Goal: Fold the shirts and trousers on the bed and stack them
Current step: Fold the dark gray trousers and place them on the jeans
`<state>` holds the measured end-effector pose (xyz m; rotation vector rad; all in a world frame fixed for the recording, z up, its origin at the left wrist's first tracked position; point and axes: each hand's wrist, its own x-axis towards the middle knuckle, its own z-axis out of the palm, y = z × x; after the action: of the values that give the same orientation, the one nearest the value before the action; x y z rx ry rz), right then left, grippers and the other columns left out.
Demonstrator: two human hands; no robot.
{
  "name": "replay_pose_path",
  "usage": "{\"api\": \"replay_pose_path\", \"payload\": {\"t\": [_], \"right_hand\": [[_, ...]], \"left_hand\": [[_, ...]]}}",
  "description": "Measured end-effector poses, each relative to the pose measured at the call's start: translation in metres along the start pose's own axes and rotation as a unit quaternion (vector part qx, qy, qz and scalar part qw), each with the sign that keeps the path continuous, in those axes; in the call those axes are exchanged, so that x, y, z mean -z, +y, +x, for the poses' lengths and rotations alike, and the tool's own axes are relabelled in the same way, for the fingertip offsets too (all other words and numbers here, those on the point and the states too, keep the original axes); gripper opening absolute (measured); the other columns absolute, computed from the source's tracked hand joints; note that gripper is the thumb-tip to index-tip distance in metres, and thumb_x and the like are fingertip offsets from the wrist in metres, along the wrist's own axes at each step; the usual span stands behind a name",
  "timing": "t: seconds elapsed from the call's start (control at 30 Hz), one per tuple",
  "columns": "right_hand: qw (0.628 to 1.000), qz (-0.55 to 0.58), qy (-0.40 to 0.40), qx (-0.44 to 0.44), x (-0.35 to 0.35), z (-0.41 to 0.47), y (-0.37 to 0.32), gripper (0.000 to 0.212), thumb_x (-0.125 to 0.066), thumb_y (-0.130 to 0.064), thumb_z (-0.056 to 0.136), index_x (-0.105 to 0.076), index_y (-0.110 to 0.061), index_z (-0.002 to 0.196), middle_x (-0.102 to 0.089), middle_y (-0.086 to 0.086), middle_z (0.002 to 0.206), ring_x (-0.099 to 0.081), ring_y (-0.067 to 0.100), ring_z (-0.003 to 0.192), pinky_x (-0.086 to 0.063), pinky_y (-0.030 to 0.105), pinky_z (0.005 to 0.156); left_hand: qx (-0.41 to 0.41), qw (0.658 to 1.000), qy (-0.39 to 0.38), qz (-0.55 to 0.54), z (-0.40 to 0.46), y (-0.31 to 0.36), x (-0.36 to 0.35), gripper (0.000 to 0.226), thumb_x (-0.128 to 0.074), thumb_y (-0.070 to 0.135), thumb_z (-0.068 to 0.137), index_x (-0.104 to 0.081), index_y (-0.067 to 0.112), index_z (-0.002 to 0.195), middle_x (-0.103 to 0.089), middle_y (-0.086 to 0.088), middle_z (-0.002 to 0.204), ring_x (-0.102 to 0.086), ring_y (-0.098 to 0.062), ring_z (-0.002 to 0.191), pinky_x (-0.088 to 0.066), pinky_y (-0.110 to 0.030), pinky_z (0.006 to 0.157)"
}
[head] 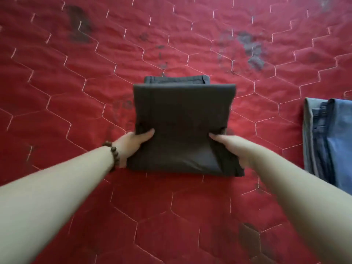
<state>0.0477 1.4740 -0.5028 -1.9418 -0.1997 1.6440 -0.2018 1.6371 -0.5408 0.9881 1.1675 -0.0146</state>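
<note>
A dark grey folded garment (182,119), probably trousers, sits in the middle of the red quilted bed (76,82) as a thick rectangular bundle. My left hand (133,144) grips its near left edge, thumb on top and fingers underneath; a brown bead bracelet is on that wrist. My right hand (234,149) grips the near right edge the same way. The near edge of the bundle looks slightly raised off the bed. A hem of a lower layer shows at the far edge.
Folded blue jeans (327,138) lie at the right edge of the view, with a grey-blue layer under them. The red cover has white hexagon stitching and several dark stains.
</note>
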Motion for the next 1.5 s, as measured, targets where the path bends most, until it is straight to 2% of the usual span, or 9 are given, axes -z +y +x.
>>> {"api": "replay_pose_path", "payload": {"t": [0.07, 0.17, 0.4, 0.63, 0.83, 0.93, 1.07, 1.23, 1.5], "right_hand": [[0.998, 0.015, 0.016, -0.053, -0.004, 0.011, 0.003, 0.059, -0.074, -0.061, 0.068, -0.069, -0.012, 0.101, -0.075, 0.007, 0.090, -0.072, 0.025, 0.085, -0.054, 0.036, 0.084], [0.996, 0.065, -0.013, -0.055, 0.000, 0.010, 0.011, 0.073, -0.080, -0.059, 0.052, -0.070, -0.009, 0.105, -0.074, 0.011, 0.098, -0.072, 0.027, 0.091, -0.053, 0.041, 0.091], [0.987, 0.074, 0.007, 0.140, 0.000, 0.017, -0.001, 0.023, -0.065, -0.022, 0.090, -0.065, -0.020, 0.113, -0.073, 0.004, 0.107, -0.069, 0.021, 0.100, -0.052, 0.042, 0.094], [0.961, 0.053, 0.071, 0.261, -0.005, 0.026, -0.025, 0.030, -0.053, -0.012, 0.096, -0.067, -0.037, 0.107, -0.071, -0.003, 0.112, -0.065, 0.018, 0.107, -0.049, 0.039, 0.094], [0.944, -0.067, 0.234, 0.222, -0.015, 0.038, -0.022, 0.012, -0.056, -0.022, 0.096, -0.067, -0.019, 0.101, -0.070, -0.001, 0.098, -0.064, 0.020, 0.098, -0.048, 0.034, 0.087], [0.843, -0.178, 0.422, 0.281, -0.019, 0.018, -0.018, 0.017, -0.055, -0.027, 0.094, -0.063, -0.016, 0.103, -0.064, 0.001, 0.097, -0.060, 0.023, 0.097, -0.039, 0.028, 0.078], [0.723, -0.349, 0.363, 0.473, -0.075, 0.003, 0.002, 0.029, -0.052, -0.015, 0.087, -0.066, -0.003, 0.110, -0.062, 0.015, 0.117, -0.056, 0.031, 0.112, -0.044, 0.041, 0.099], [0.723, -0.449, 0.290, 0.437, -0.115, 0.034, 0.032, 0.048, -0.061, -0.004, 0.087, -0.054, -0.003, 0.135, -0.052, 0.010, 0.141, -0.045, 0.028, 0.134, -0.031, 0.047, 0.114], [0.678, -0.577, 0.298, 0.344, -0.060, 0.043, 0.058, 0.063, -0.034, -0.052, 0.094, -0.024, -0.029, 0.152, -0.014, 0.001, 0.161, -0.011, 0.020, 0.149, -0.007, 0.055, 0.118]], "left_hand": [[-0.007, 0.997, 0.068, 0.036, -0.005, -0.004, -0.005, 0.083, -0.075, 0.062, 0.061, -0.063, 0.006, 0.119, -0.070, -0.011, 0.111, -0.066, -0.030, 0.104, -0.047, -0.043, 0.100], [0.004, 0.997, 0.048, -0.052, -0.005, -0.012, -0.005, 0.053, -0.072, 0.041, 0.081, -0.065, 0.002, 0.115, -0.072, -0.015, 0.105, -0.069, -0.030, 0.097, -0.051, -0.042, 0.095], [-0.142, 0.985, 0.096, -0.031, 0.004, 0.008, -0.012, 0.012, -0.066, 0.013, 0.089, -0.068, 0.018, 0.099, -0.075, 0.003, 0.099, -0.071, -0.012, 0.092, -0.055, -0.024, 0.075], [-0.234, 0.946, 0.207, 0.088, 0.010, 0.019, -0.008, 0.006, -0.069, 0.023, 0.087, -0.069, 0.021, 0.092, -0.073, 0.011, 0.086, -0.067, 0.004, 0.082, -0.047, -0.008, 0.069], [-0.110, 0.865, 0.363, 0.328, 0.004, 0.026, -0.022, 0.043, -0.066, 0.051, 0.082, -0.056, 0.012, 0.095, -0.065, -0.003, 0.083, -0.062, -0.029, 0.082, -0.041, -0.031, 0.064], [-0.220, 0.763, 0.441, 0.418, -0.016, 0.024, -0.028, 0.032, -0.063, 0.037, 0.086, -0.056, 0.013, 0.106, -0.064, -0.009, 0.099, -0.059, -0.033, 0.093, -0.044, -0.039, 0.075], [-0.394, 0.707, 0.268, 0.523, -0.021, 0.009, -0.060, 0.047, -0.049, 0.032, 0.082, -0.064, 0.009, 0.121, -0.060, -0.012, 0.126, -0.052, -0.030, 0.122, -0.040, -0.043, 0.102], [-0.313, 0.683, 0.195, 0.631, 0.000, -0.012, -0.067, 0.060, -0.038, 0.039, 0.090, -0.039, 0.016, 0.146, -0.028, -0.005, 0.157, -0.017, -0.021, 0.147, -0.014, -0.043, 0.119], [-0.335, 0.601, 0.195, 0.699, 0.018, -0.030, -0.053, 0.072, -0.029, 0.061, 0.091, -0.022, 0.024, 0.152, -0.014, -0.008, 0.160, -0.002, -0.034, 0.148, -0.013, -0.050, 0.118]]}}
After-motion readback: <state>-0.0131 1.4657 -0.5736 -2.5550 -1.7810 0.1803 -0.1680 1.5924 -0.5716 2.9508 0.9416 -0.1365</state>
